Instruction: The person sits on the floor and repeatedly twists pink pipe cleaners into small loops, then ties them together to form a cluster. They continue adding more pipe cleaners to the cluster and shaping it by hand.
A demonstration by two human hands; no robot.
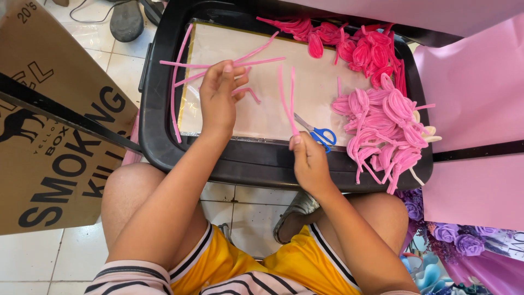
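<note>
Overhead: left hand (217, 98) pinched pink pipe cleaners (240, 60) over black tray (164, 109); right hand (309, 161) gripped a bent pink stem (287, 98) upright at tray's near rim (blue-handled scissors (319, 133) just beside, looped pcs (382, 125) heaped w/in).

The floor (33, 257) is pale glossy square tile with dark grout, lit by soft daylight. A big brown cardboard box (49, 136) leans at the left. Pink sheets (475, 93) fill the right side, with purple fabric roses (453, 235) beneath them.
</note>
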